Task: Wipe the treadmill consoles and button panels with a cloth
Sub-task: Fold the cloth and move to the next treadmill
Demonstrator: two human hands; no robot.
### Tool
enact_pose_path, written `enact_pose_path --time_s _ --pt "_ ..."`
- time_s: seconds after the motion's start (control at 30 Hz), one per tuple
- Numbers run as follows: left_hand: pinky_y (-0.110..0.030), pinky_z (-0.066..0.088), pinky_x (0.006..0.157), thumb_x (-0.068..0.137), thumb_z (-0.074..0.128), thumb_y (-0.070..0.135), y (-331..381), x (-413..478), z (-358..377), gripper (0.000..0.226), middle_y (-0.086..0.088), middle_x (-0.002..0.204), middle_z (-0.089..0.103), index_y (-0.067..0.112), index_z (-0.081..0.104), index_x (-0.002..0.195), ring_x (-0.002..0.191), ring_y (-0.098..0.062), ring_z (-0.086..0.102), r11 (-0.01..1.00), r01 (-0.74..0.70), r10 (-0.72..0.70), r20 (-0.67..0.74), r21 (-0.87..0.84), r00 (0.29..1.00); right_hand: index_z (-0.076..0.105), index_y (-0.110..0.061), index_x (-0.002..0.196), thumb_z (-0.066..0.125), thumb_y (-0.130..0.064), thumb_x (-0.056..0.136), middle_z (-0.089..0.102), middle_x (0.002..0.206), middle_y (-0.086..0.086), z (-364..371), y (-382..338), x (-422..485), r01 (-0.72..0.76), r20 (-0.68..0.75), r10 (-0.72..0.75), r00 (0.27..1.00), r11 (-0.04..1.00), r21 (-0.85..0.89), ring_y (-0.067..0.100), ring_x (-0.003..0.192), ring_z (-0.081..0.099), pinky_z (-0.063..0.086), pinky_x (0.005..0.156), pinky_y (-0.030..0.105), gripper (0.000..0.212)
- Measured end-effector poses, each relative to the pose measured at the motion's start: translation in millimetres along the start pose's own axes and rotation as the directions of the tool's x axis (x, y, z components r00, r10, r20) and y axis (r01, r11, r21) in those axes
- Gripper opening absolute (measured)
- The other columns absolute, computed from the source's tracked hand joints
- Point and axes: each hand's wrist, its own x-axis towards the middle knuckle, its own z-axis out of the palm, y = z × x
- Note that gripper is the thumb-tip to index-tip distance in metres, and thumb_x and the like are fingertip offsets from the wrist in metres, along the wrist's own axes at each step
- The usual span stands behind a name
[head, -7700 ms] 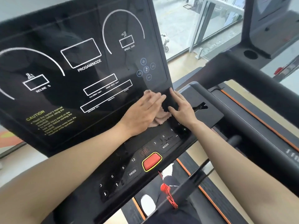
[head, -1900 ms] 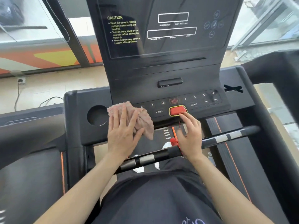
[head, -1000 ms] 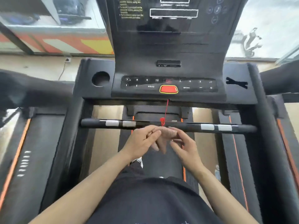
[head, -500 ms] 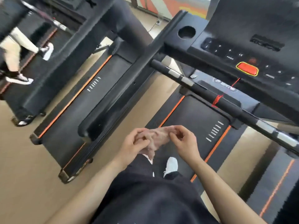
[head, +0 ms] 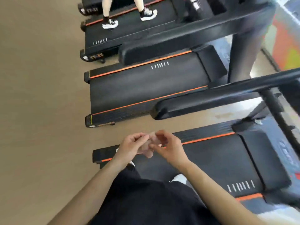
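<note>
– Above the near treadmill's belt [head: 211, 163], close to its orange side stripe, both hands have the cloth [head: 148, 149] bunched between them. Refolding it, I'd guess?
– Likely. On one end the left hand [head: 134, 147] has its fingers curled in, pinching the fabric. The right hand [head: 169, 147] nips the other end between thumb and fingertips. Neither is spread flat.
– How should it be done?
– Fold it into a flat pad, fresh face out, so it lies evenly on a glossy panel. Tuck in loose corners, because they could snag around buttons.
– What's the cloth like?
– Pinkish, thin and limp, crumpled into soft wrinkles. Blur hides the weave. Beneath it the belt is matte black and looks rubbery, with white tick marks. Beyond the belt lies a neighbouring treadmill [head: 146, 90] with a smooth, rounded handrail [head: 203, 103].
– Any console?
– None in view, so one would have to be reached first.
</note>
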Motion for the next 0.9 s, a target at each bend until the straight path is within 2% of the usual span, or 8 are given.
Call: enact_pose_path --time_s 0.1,0.17,0.27,0.4,0.47,0.6,0.73,0.9 --pt "-0.029 0.052 0.071 0.104 0.057 0.018 -12.3 13.7 -65.2 0.035 -0.003 0.066 0.071 0.015 0.071 0.073 0.067 -0.017 0.066 0.997 -0.033 0.037 -0.062 0.065 0.997 0.072 -0.015 0.103 0.080 -0.014 0.083 0.068 0.082 -0.012 40.5 -22.3 48.2 -0.006 0.104 0.017 0.994 0.995 -0.104 -0.003 0.073 0.062 0.049 0.075 0.018 0.021" --pt "-0.022 0.049 0.069 0.101 0.063 0.018 -21.4 25.4 -112.7 0.028 0.009 0.069 0.071 0.023 0.074 0.076 0.069 -0.003 0.063 0.994 -0.035 0.051 -0.154 0.105 0.987 0.073 -0.015 0.099 0.076 -0.014 0.087 0.070 0.083 -0.005 68.2 -39.1 76.8 -0.009 0.152 0.032 0.988 0.988 -0.151 0.006 0.074 0.061 0.048 0.074 0.017 0.013" --pt "-0.015 0.049 0.068 0.096 0.071 0.017 -26.7 40.2 -180.0 0.014 0.014 0.077 0.073 0.027 0.076 0.087 0.072 0.004 0.063 0.992 -0.046 0.063 -0.144 0.116 0.988 0.073 -0.017 0.095 0.073 -0.016 0.090 0.071 0.084 -0.002 109.6 -65.8 119.0 -0.033 0.188 0.071 0.980 0.980 -0.196 0.009 0.073 0.057 0.043 0.069 0.011 0.005" --pt "-0.018 0.050 0.074 0.082 0.084 0.026 -32.4 62.4 -272.7 0.015 0.012 0.085 0.074 0.033 0.078 0.094 0.079 -0.001 0.064 0.999 -0.014 0.020 -0.148 0.038 0.989 0.069 -0.032 0.078 0.072 -0.014 0.092 0.068 0.070 -0.014 162.0 -105.6 179.7 -0.038 0.204 0.085 0.975 0.974 -0.225 -0.001 0.066 0.057 0.042 0.064 0.012 0.023" --pt "-0.018 0.051 0.073 0.075 0.082 0.036 -27.4 74.3 -318.3 0.018 0.010 0.086 0.076 0.032 0.079 0.093 0.078 -0.001 0.064 1.000 -0.028 0.029 -0.194 0.006 0.981 0.071 -0.032 0.077 0.071 -0.015 0.093 0.073 0.074 -0.008 186.1 -129.4 209.7 -0.077 0.184 0.119 0.976 0.973 -0.219 -0.001 0.067 0.059 0.047 0.067 0.014 0.024" --pt "-0.016 0.048 0.060 0.090 0.077 0.011 -3.4 103.8 -391.7 0.009 0.010 0.068 0.070 0.018 0.078 0.085 0.061 -0.002 0.059 0.997 -0.065 0.052 -0.258 -0.039 0.965 0.076 -0.020 0.086 0.068 -0.020 0.095 0.075 0.083 -0.002 220.1 -166.8 265.0 -0.097 0.166 0.140 0.976 0.965 -0.245 0.003 0.075 0.062 0.046 0.071 0.014 0.013" --pt "-0.021 0.050 0.060 0.091 0.076 0.013 22.1 145.5 -439.7 0.010 0.001 0.070 0.073 0.016 0.077 0.082 0.063 -0.010 0.062 0.995 -0.091 0.078 -0.286 -0.034 0.955 0.075 -0.017 0.087 0.068 -0.021 0.095 0.074 0.084 -0.004 233.7 -194.6 316.1 -0.115 0.128 0.150 0.980 0.963 -0.245 0.009 0.079 0.065 0.048 0.074 0.016 0.012" --pt "-0.028 0.042 0.058 0.091 0.076 0.023 71.0 220.4 -467.5 0.021 0.008 0.060 0.062 0.012 0.072 0.074 0.058 -0.009 0.053 0.992 -0.123 0.106 -0.350 -0.026 0.931 0.065 -0.019 0.074 0.060 -0.023 0.100 0.064 0.061 -0.016 235.1 -213.5 386.8 -0.173 0.092 0.192 0.977 0.967 -0.187 0.002 0.062 0.051 0.043 0.064 0.016 0.026"
